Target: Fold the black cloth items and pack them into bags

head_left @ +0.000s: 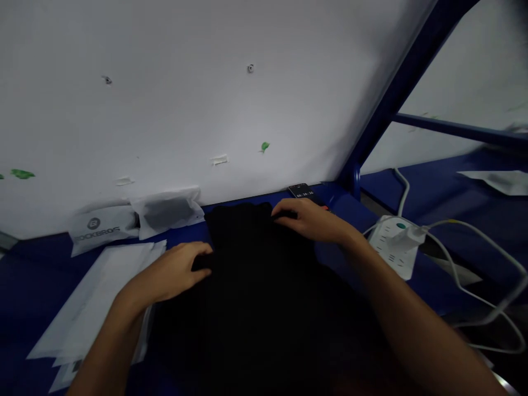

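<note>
A black garment [259, 275] is spread on the blue bench [37, 286], its long axis running from the viewer toward the white wall [206, 99]. Its left edge is gripped by the left hand [175, 272]; the right hand [309, 220] is laid flat, fingers spread, on its far edge. Left of the garment, white bags [94, 291] are stacked. A timer [303, 192] and a power strip [394, 242] are seen to its right.

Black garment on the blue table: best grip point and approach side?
Probably the far edge of the black garment, pinched from above at its two corners. It lies flat and limp, so only edges offer a fold to pinch. The left hand and right hand already rest at those corners; whether they are gripping is unclear.
</note>
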`<state>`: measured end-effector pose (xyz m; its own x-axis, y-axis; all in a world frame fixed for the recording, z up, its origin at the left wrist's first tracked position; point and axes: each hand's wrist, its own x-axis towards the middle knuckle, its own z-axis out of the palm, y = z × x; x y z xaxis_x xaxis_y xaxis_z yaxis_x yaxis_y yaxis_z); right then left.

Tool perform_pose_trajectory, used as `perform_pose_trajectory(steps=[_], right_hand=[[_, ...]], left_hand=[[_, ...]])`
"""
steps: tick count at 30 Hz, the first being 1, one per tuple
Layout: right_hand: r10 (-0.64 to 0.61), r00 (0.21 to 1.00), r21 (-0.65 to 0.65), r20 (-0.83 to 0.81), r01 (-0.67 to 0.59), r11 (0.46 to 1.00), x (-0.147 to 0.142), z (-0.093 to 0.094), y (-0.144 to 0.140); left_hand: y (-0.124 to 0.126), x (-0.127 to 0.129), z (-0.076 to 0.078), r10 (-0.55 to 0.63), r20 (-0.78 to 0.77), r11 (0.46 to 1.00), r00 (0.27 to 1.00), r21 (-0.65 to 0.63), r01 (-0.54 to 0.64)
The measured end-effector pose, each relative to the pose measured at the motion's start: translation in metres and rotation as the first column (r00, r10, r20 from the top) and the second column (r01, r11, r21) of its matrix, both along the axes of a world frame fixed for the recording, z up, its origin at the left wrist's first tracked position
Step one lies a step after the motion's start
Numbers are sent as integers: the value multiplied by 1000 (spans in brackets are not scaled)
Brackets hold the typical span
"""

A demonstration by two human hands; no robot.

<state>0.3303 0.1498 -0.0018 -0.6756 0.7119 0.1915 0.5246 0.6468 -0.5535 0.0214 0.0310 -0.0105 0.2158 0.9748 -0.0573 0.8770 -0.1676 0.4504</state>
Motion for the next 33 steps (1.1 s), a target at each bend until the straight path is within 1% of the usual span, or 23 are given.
perform_pose_trajectory(steps=[2,4,5,6,7,9,10,12,14,16,17,18,19,20,22,23,24,25,26,27,29,31,33], right_hand=[[-45,995,98,-91,54,994,0,4,-3],[-19,995,96,-100,29,995,4,10,-8],[18,998,53,-65,-14,998,7,13,-12],[69,998,-16,-12,-69,997,10,16,-16],[127,991,-102,42,-123,987,13,19,-21],[239,966,-280,103,-202,939,19,25,-30],[282,953,-354,110,-227,907,20,27,-34],[347,931,-465,114,-259,846,21,28,-38],[397,906,-554,147,-257,792,19,26,-37],[419,885,-629,202,-210,748,13,20,-30],[415,880,-649,233,-177,740,10,17,-26],[400,877,-653,266,-141,744,8,12,-22],[375,876,-638,303,-105,762,5,7,-18],[342,875,-605,342,-74,793,4,3,-14],[284,869,-515,405,-40,856,2,-7,-8],[265,870,-474,415,-41,880,1,-11,-6],[248,875,-437,415,-47,898,1,-15,-4],[229,884,-400,407,-53,915,1,-18,-3],[202,895,-361,398,-50,931,2,-21,-2],[167,905,-316,392,-38,948,2,-23,-1],[94,920,-216,381,-11,976,3,-27,1],[51,926,-130,374,-2,992,5,-29,2],[44,927,-100,372,-7,995,7,-30,3]], left_hand=[[3,1,8,-4,-22,998,1000,65,6],[1,0,17,30,-63,994,998,108,-23],[-1,-1,21,35,-74,995,997,91,-28],[-5,-2,25,20,-72,999,997,32,-17],[-10,-3,28,-11,-53,998,999,-57,8],[-20,-5,32,-70,12,969,997,-238,71],[-25,-6,33,-88,39,950,995,-296,96],[-30,-6,36,-112,67,927,991,-352,128],[-32,-3,37,-120,81,908,989,-394,142],[-31,3,37,-102,83,879,991,-459,129],[-30,8,35,-83,81,868,993,-483,112],[-29,15,34,-62,79,871,995,-483,93],[-28,22,31,-48,79,888,996,-453,78],[-26,30,27,-44,78,920,996,-385,70],[-23,48,15,-79,55,988,995,-125,85],[-22,58,7,-115,16,993,993,43,114],[-20,67,-2,-155,-38,966,987,206,159],[-19,75,-12,-213,-95,922,972,310,232],[-18,82,-22,-288,-144,877,947,358,321],[-17,88,-32,-351,-169,842,921,374,390],[-17,96,-48,-444,-185,804,877,349,481],[-19,99,-59,-483,-180,801,857,304,516],[-20,99,-63,-484,-175,812,857,275,515]])
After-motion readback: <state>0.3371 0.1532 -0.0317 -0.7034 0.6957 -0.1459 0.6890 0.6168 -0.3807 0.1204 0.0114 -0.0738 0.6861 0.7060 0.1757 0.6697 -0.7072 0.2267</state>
